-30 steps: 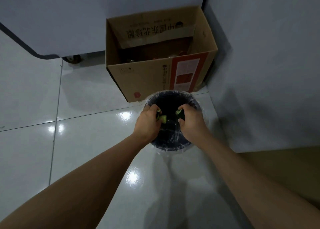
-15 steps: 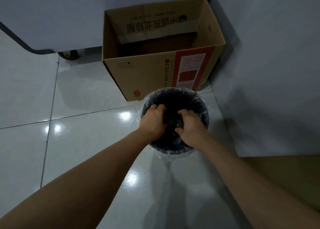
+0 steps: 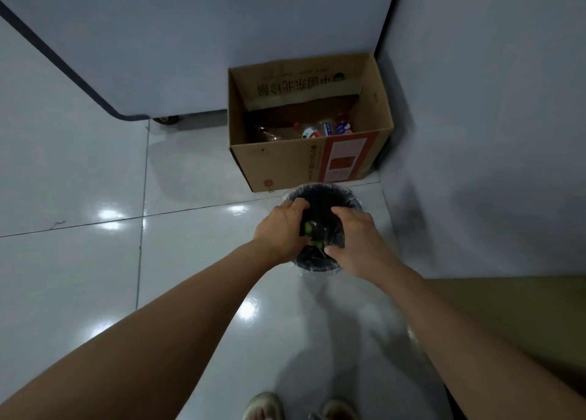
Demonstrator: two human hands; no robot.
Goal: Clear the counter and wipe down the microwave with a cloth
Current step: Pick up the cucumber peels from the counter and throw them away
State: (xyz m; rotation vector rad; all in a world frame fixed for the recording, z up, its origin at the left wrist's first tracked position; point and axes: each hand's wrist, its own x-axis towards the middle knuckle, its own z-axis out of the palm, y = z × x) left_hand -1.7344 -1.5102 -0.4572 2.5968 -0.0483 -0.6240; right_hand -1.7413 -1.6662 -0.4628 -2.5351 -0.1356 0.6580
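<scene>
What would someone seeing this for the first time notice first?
Two bare forearms reach down the middle, the left hand and right hand over a dark lined bin on the glossy tiled floor, with green scraps between them. Just behind stands an open cardboard box holding bottles, in the corner.

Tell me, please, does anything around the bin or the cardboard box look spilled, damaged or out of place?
Nothing stands out. The lined bin stands upright with both hands, left hand and right hand, over its mouth and green scraps between them. The cardboard box sits squarely in the corner, and the floor shows no spill.
</scene>
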